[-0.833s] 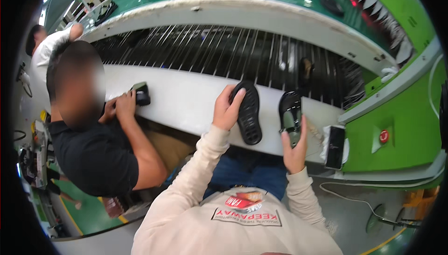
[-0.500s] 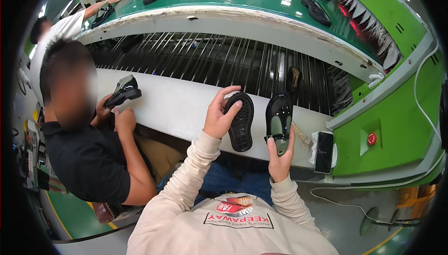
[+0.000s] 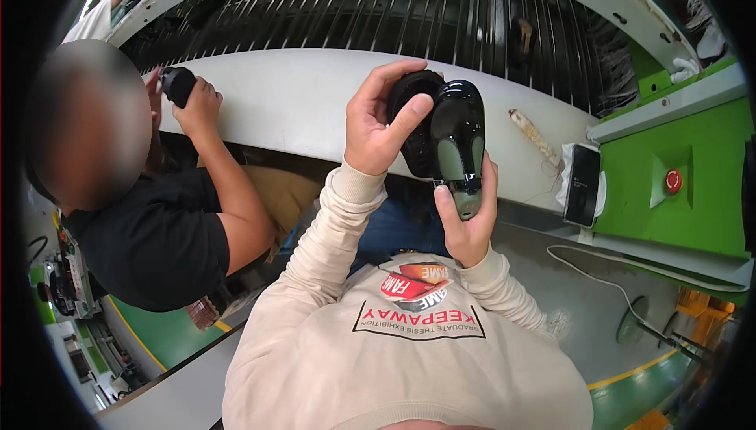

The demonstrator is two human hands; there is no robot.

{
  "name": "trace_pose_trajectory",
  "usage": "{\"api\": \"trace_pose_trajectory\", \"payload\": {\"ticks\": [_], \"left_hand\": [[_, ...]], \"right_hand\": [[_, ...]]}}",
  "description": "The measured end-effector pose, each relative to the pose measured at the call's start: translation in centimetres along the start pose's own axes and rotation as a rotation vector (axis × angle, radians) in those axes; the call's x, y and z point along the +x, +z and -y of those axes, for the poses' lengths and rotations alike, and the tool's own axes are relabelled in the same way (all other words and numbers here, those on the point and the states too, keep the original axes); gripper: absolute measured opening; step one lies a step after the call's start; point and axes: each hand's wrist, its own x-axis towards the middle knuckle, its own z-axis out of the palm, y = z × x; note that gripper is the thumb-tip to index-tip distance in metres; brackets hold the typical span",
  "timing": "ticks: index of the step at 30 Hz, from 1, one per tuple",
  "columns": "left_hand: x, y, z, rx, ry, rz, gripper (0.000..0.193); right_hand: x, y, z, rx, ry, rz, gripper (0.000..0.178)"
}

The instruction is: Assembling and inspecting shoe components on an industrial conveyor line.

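Note:
Held side by side before me are two shoes, touching or nearly so. The left shoe point(image 3: 417, 153), dark with a ridged sole, is gripped by my left hand point(image 3: 376, 127), its thumb pressed across it and fingers around the toe end; it is tilted and partly hidden. My right hand point(image 3: 470, 225) holds the heel end of the right shoe point(image 3: 459, 115), which shows its upper: glossy black toe, dull green panels, and a black strap with a small buckle. My right thumb lies near the buckle, and the fingers run along the outer side.
Beyond the shoes runs a white ledge point(image 3: 291, 83), with metal rollers point(image 3: 354, 12) behind it. A co-worker point(image 3: 150, 217) on the left handles a black shoe point(image 3: 178, 86). At right are a brush-like stick point(image 3: 535, 137), a phone point(image 3: 583, 186) and a green machine with a red button point(image 3: 673, 181).
Both shoes have come together, the left one turning from a full sole view to a tilt. The view has dropped lower. The co-worker's shoe has turned.

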Motion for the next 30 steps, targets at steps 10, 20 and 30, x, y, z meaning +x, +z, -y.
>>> {"api": "trace_pose_trajectory", "payload": {"ticks": [10,20,30], "left_hand": [[-1.5,0.6,-0.5,0.170,0.109,0.015,0.063],[-1.3,0.7,-0.3,0.151,0.114,0.029,0.063],[-1.5,0.8,-0.3,0.168,0.140,0.031,0.060]], "right_hand": [[-1.1,0.4,0.0,-0.134,-0.105,0.143,0.080],[-1.0,0.4,0.0,-0.118,-0.088,0.125,0.081],[-1.0,0.5,-0.1,-0.142,-0.118,0.117,0.080]]}}
